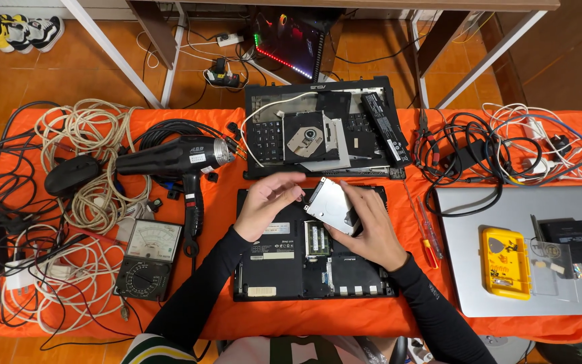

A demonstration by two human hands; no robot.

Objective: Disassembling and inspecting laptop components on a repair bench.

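Note:
A black laptop (284, 266) lies upside down on the orange cloth (223, 202), its bottom cover off and the inner boards showing. My right hand (370, 229) holds a silver hard drive (331, 205) tilted above the laptop's open bay. My left hand (267, 201) is beside the drive, fingertips at its upper left edge. Both arms wear black sleeves.
Behind lies a second opened black laptop (271, 135) with an optical drive (310, 138) and a battery (384, 128) on it. A black heat gun (176, 158), an analog multimeter (148, 259) and cable coils (89, 155) sit left. A silver laptop (466, 283) with a yellow case (505, 263) and screwdrivers (427, 232) are right.

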